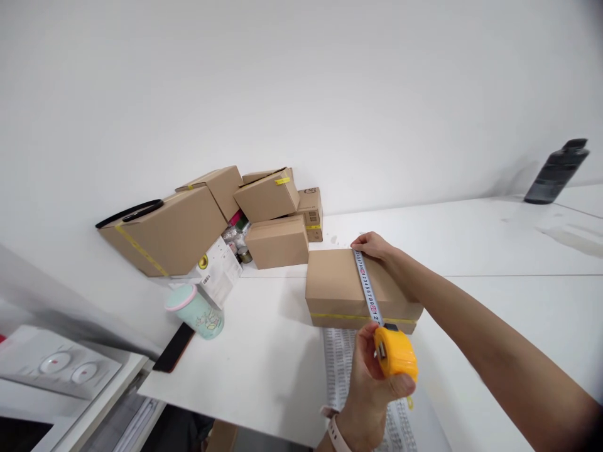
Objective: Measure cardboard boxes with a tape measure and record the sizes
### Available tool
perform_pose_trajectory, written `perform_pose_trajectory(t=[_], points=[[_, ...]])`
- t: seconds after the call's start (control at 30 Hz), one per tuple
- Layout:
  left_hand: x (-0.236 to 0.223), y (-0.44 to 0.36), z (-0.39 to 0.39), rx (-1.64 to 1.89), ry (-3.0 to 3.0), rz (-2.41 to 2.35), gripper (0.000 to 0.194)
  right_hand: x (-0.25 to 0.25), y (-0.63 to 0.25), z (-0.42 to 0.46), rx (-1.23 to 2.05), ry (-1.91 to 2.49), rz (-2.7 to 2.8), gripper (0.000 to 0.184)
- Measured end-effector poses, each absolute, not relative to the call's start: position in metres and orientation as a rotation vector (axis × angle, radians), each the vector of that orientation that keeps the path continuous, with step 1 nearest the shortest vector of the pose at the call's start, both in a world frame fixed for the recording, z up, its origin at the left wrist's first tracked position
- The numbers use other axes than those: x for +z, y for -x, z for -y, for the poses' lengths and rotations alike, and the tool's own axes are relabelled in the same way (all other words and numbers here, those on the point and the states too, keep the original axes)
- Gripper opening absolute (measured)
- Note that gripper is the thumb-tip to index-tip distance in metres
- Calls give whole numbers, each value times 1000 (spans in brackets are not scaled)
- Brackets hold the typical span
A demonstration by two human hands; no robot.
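Note:
A closed cardboard box with a yellow strip along its side lies in front of me. The printed blade of a tape measure is pulled out across its top, from the far edge to the near one. My left hand, with a pale band at the wrist, is closed round the yellow tape measure case just off the box's near edge. At the far edge my right hand pinches the blade's end against the box, its fingertips partly hidden. My right forearm passes over the box's right part.
Several cardboard boxes are stacked by the wall, with small jars among them. A mint tumbler and a dark flat object lie toward the left table edge. Printed sheets lie under my left hand; a dark bottle stands far right.

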State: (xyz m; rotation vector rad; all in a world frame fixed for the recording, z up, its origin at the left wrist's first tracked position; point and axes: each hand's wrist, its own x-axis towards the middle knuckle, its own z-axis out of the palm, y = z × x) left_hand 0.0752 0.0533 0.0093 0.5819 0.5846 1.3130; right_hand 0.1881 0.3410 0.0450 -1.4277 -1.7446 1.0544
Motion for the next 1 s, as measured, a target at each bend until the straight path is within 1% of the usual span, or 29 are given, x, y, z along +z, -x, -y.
perform_pose_trajectory(t=[0.13, 0.33, 0.43, 0.8, 1.0], points=[[10, -74, -50, 1294, -579, -590, 85, 42, -189, -342, 1045, 1425, 1775, 22], [6, -75, -50, 1284, -598, -609, 84, 36, -194, -337, 1018, 1372, 1794, 17], [4, -77, -51, 1302, -605, -627, 86, 34, -195, -332, 981, 1317, 1786, 16], [16, -76, -46, 1303, -567, -660, 82, 47, -190, -322, 999, 1437, 1727, 15], [15, -76, -46, 1310, -562, -643, 79, 53, -189, -318, 1058, 1333, 1746, 11]])
